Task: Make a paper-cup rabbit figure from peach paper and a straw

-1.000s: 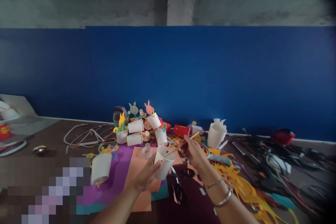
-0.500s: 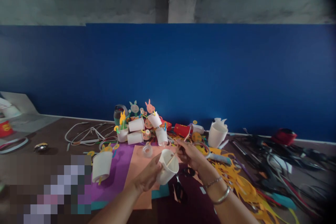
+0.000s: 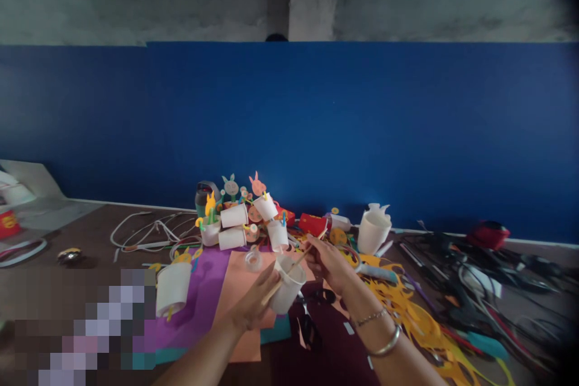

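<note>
My left hand (image 3: 254, 303) is closed around the side of a white paper cup (image 3: 287, 294), which it holds tilted above the coloured sheets. In my right hand (image 3: 329, 264), a thin wooden stick (image 3: 300, 259) is pinched between the fingers. The stick slants down into the cup's mouth, and a length of it shows outside the cup's left side by my left fingers. Dark-handled scissors (image 3: 308, 327) lie beneath the cup. A clear tape roll (image 3: 253, 260) rests on the orange sheet (image 3: 239, 280) behind my left hand.
White cups with paper animal faces (image 3: 234, 215) are piled at the back. Another decorated cup (image 3: 174, 289) stands left on a purple sheet (image 3: 205, 289). A tall white cup (image 3: 374, 232) stands back right. Yellow paper scraps (image 3: 420, 325) and black cables (image 3: 511, 271) spread rightward. A blue partition (image 3: 335, 126) closes the back.
The stick has been pushed further through the cup, and its end now sticks out on the left side. The cup has tipped slightly. A dark rounded shape has appeared above the partition.
</note>
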`<control>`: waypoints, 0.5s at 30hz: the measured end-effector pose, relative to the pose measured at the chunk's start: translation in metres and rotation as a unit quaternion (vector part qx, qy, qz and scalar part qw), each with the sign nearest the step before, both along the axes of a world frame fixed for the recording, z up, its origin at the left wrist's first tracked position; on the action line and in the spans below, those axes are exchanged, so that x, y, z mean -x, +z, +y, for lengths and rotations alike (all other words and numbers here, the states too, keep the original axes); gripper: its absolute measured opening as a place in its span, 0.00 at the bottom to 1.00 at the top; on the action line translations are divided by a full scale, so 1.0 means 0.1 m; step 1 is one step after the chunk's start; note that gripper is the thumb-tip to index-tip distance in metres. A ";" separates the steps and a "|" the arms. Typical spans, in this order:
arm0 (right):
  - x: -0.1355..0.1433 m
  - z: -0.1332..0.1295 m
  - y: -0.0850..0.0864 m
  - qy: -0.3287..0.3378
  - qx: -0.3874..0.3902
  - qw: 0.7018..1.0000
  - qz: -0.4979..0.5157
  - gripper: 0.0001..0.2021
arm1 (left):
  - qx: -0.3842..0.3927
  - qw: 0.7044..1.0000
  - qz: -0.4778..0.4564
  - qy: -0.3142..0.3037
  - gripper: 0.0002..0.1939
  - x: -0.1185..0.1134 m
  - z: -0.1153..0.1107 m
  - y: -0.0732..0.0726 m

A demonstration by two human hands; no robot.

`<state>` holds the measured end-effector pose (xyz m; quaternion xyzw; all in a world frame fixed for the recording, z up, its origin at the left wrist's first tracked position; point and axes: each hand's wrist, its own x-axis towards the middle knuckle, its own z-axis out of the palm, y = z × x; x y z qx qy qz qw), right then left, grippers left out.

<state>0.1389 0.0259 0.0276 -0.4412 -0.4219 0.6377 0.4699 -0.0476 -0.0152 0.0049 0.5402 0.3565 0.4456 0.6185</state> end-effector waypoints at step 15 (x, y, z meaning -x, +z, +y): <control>0.06 -0.16 0.10 0.095 -0.034 0.987 -0.129 0.19 | 0.064 0.994 -0.070 -0.053 0.26 -0.17 -0.03 -0.22</control>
